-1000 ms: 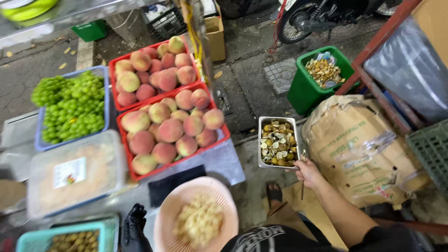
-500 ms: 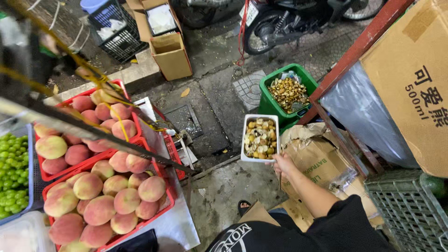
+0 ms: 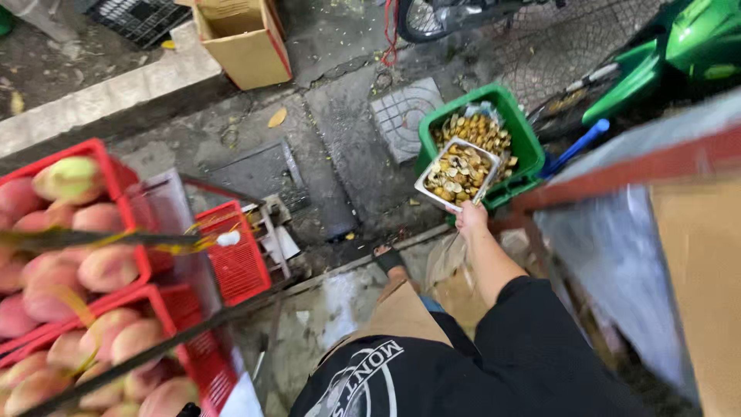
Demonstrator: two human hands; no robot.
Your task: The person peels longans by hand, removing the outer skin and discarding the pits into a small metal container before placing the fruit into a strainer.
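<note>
My right hand [image 3: 471, 218] has its fingers clamped on the near edge of the metal tray [image 3: 458, 173], thumb side up as far as I can tell, with a thin stick-like tool pinched in the same grip, though it is too blurred to name. The tray is full of yellow-brown fruit peels and seeds [image 3: 455, 171], and it now hangs tilted right over the green bin [image 3: 519, 131], its far corner above the heap of the same scraps already inside. Half a second ago I had that tray level and short of the bin, above the cardboard-wrapped bundle; a second ago it was further back, close to the stall. So the arm has stretched out and the tray has started to tip, which I read as the dumping being just under way, with nothing visibly sliding out yet

My left hand is not in view, so I cannot tell its fingers

Further out, my foot in a dark sandal [image 3: 388, 259] stands on the wet pavement, the red crates of peaches [image 3: 93, 270] have slid to the left edge as my head turned, a cardboard box [image 3: 243, 38] sits near the kerb, and a blue handle [image 3: 575, 147] pokes up just beside the bin
</note>
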